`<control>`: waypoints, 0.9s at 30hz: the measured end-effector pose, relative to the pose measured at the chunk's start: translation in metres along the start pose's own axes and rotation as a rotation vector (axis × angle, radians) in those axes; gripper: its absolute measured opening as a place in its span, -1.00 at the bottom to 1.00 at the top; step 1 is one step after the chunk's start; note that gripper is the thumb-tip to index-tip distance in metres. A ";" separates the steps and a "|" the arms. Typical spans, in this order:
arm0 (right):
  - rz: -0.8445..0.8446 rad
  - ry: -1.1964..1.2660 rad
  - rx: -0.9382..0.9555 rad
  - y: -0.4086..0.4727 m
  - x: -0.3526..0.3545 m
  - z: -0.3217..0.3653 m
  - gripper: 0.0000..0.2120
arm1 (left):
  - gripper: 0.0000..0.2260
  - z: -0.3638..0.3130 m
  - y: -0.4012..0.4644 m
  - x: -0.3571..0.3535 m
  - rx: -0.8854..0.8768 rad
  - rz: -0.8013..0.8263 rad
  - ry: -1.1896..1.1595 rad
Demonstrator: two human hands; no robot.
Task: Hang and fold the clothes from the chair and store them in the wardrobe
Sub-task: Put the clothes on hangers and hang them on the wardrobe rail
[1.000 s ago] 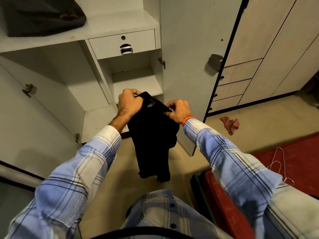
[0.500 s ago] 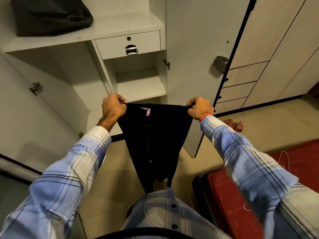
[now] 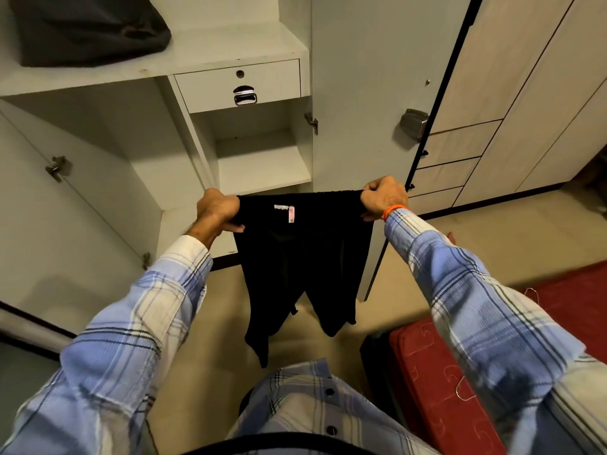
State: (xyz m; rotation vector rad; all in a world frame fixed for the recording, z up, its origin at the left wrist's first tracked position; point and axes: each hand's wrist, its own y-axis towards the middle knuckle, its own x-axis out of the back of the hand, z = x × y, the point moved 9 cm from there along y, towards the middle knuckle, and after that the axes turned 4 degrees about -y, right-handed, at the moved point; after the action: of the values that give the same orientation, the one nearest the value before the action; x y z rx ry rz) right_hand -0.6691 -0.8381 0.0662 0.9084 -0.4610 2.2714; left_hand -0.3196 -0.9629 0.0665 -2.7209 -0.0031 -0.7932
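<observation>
While my left hand (image 3: 218,210) and right hand (image 3: 384,199) grip its waistband level, fingers clenched, the black shorts (image 3: 300,257) hang legs down.

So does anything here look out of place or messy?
Only small things: a wire hanger lies loose on the red mattress, and a dark bag sits slumped on the wardrobe's top shelf. Nothing looks damaged.

The dark bag (image 3: 88,27) on the top shelf is cut by the upper edge. The wire hanger (image 3: 530,295) on the red mattress (image 3: 433,382) is mostly hidden behind the right sleeve (image 3: 486,310).
</observation>
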 end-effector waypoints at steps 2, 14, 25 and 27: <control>-0.013 0.021 -0.014 0.000 0.002 0.003 -0.79 | -0.82 0.000 0.001 -0.009 0.026 0.055 -0.251; 0.209 0.236 -0.148 0.006 -0.009 -0.014 -0.89 | -0.78 0.004 0.008 -0.015 0.103 0.154 -0.283; 0.352 0.367 -0.167 -0.003 -0.025 -0.019 -0.71 | -0.89 0.001 0.006 -0.013 -0.117 0.118 -0.043; 0.354 0.383 -0.173 -0.003 -0.025 -0.023 -0.74 | -0.87 0.000 0.003 -0.020 -0.138 0.195 -0.054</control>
State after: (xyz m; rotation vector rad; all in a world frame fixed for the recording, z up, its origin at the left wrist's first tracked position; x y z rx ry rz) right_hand -0.6645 -0.8350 0.0328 0.3075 -0.6709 2.5948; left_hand -0.3360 -0.9643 0.0555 -2.8152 0.3111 -0.6863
